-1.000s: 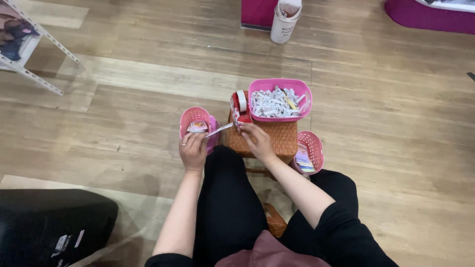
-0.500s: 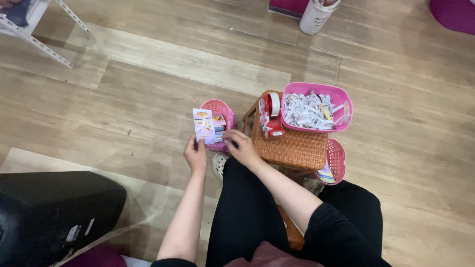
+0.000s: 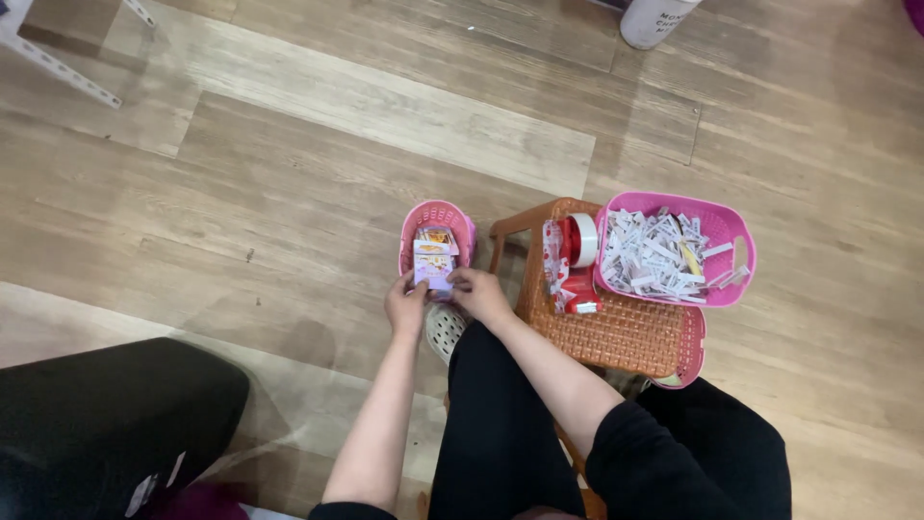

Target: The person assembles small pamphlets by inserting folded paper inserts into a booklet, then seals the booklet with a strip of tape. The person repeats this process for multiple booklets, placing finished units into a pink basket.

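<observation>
A small printed card packet (image 3: 434, 262) is held between both hands, just above a small pink basket (image 3: 438, 218) on the wooden floor. My left hand (image 3: 405, 302) grips its lower left edge. My right hand (image 3: 477, 292) pinches its right edge. To the right stands an orange woven stool (image 3: 616, 332) carrying a red tape dispenser with a white roll (image 3: 576, 258) and a pink basket (image 3: 731, 227) full of white paper slips (image 3: 655, 254).
A second pink basket (image 3: 691, 358) peeks from under the stool's right side. A black bag (image 3: 106, 419) lies at lower left. A white cylindrical container (image 3: 656, 19) stands at the top. A white metal rack leg (image 3: 60, 67) crosses the top left.
My view swung left, so the stool and baskets sit further right. Both hands came together on the card packet and lowered it toward the small basket.
</observation>
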